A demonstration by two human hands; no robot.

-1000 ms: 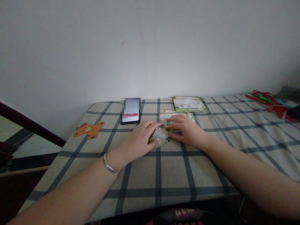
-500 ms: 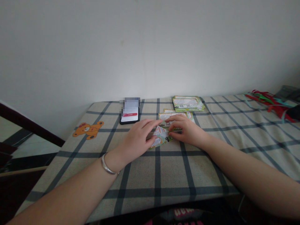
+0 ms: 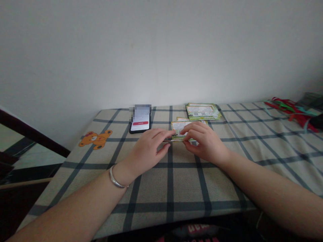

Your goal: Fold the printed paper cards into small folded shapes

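Observation:
A printed paper leaflet [image 3: 174, 140] is between my hands, tilted so that little more than its thin near edge shows. My right hand [image 3: 205, 139] pinches its right end between thumb and fingers. My left hand [image 3: 150, 146], with a silver bangle at the wrist, has its thumb and fingertips at the left end; the fingers hide most of that contact. Just behind lies another green-edged leaflet [image 3: 178, 125], flat on the cloth and partly covered by my right fingers.
A stack of similar leaflets [image 3: 202, 112] lies near the wall. A phone [image 3: 140, 122] with a lit screen is to the left of it. An orange bear picture [image 3: 96, 139] is on the checked tablecloth [image 3: 156, 191]. Coloured straps [image 3: 292, 112] are heaped at the far right.
The leaflet between my hands has tipped from showing its printed, folded face to nearly edge-on. My right hand has shifted slightly right and turned; my left hand has barely moved.

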